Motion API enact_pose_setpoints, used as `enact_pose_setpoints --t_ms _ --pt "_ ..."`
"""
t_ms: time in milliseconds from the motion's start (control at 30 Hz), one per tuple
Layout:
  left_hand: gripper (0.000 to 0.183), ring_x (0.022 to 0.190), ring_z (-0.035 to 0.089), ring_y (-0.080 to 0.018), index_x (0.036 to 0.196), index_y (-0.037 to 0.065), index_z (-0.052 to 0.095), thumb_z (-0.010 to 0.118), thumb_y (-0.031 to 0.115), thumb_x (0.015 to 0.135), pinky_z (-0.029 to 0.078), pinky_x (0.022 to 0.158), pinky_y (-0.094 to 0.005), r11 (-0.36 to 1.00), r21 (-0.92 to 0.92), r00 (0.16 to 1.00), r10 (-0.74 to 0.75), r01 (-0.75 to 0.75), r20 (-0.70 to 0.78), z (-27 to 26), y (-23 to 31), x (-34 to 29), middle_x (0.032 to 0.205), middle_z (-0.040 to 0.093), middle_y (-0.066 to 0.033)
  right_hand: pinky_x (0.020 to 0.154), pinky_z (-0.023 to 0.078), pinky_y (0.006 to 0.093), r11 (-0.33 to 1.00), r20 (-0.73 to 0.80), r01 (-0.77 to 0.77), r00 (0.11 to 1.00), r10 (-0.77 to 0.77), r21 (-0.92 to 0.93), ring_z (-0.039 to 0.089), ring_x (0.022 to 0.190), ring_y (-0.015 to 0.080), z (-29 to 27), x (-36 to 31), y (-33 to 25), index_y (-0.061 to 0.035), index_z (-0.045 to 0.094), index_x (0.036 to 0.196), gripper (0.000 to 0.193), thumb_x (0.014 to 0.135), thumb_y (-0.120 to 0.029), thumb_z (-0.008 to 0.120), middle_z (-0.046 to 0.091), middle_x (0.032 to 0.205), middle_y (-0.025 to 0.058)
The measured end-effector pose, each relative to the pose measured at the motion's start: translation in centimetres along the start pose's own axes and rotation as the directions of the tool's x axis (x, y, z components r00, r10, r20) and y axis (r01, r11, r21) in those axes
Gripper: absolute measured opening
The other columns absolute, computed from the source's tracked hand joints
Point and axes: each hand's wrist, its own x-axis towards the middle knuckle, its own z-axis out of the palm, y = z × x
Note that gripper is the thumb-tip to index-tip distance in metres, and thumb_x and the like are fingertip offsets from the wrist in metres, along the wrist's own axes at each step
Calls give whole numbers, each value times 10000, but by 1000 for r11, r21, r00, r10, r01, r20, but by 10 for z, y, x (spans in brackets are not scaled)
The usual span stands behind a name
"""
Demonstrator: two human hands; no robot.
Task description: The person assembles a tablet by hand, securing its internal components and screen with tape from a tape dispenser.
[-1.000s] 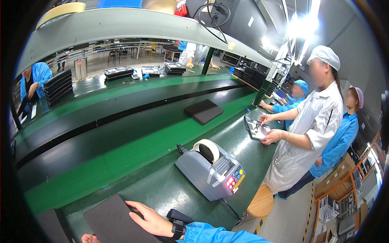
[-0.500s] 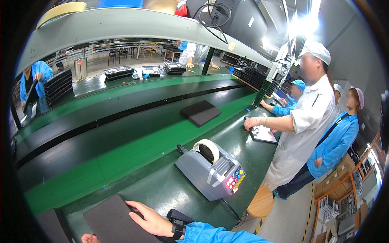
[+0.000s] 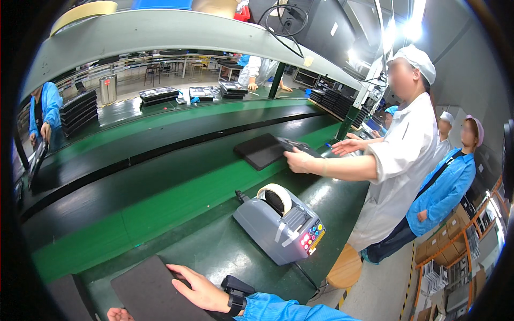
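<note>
A flat black slab [image 3: 147, 289] with a matte, foam-like surface lies tilted at the lower edge of the head view. My right hand [image 3: 201, 289] grips its right side, with thumb and fingers resting over the edge. Curled fingers of my left hand [image 3: 119, 314] show at the slab's lower left edge; the rest of that hand is out of the picture. A second dark slab [image 3: 69, 297] lies to the left. Right of my hands stands a grey tape dispenser [image 3: 276, 230] with a tape roll and lit buttons.
A green belt [image 3: 160, 198] crosses ahead, carrying another black slab [image 3: 259, 152]. At the right, a co-worker in white [image 3: 407, 128] holds a flat panel [image 3: 300, 147] over it. A grey shelf beam [image 3: 160, 35] spans above. A wooden stool [image 3: 342, 267] stands by the table.
The co-worker in white has lifted a flat panel off the table and brought it left over the belt. The slab on the belt has shifted slightly left. My hands have stayed in place.
</note>
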Motion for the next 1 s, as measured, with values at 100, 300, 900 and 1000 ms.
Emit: enact_pose_setpoints --t_ms 100,300,900,1000 --pt "188 935 519 -137 1111 60 516 486 154 951 413 825 -263 995 -6 995 95 -95 -42 -1 -8 3 1055 558 -59 984 420 353 1000 -3 1 1000 -1 -7 528 1175 271 1 0 -1 -14 382 1373 472 962 -213 501 488 1314 167" --pt "302 1156 492 -240 1238 17 464 442 133 960 378 1002 -371 979 -53 980 198 -198 -13 -9 -20 7 1239 518 -152 986 418 348 998 17 -49 999 49 31 523 1183 257 -1 -2 -3 -14 384 1374 473 959 -202 508 489 1318 159" --pt "253 944 475 -83 1188 69 526 495 143 948 375 842 -234 999 31 992 30 -34 126 0 0 1 1078 533 -9 1017 403 347 997 -5 -4 1000 4 77 502 1215 257 2 -1 5 -21 374 1383 493 938 -140 549 468 1341 164" --pt "268 1020 483 -109 1204 67 510 489 146 949 368 883 -239 997 -69 988 54 -44 144 0 1 1 1165 530 -39 1013 411 354 995 -29 2 1000 1 102 522 1186 249 3 -3 0 -23 381 1381 496 931 -129 561 465 1346 165"
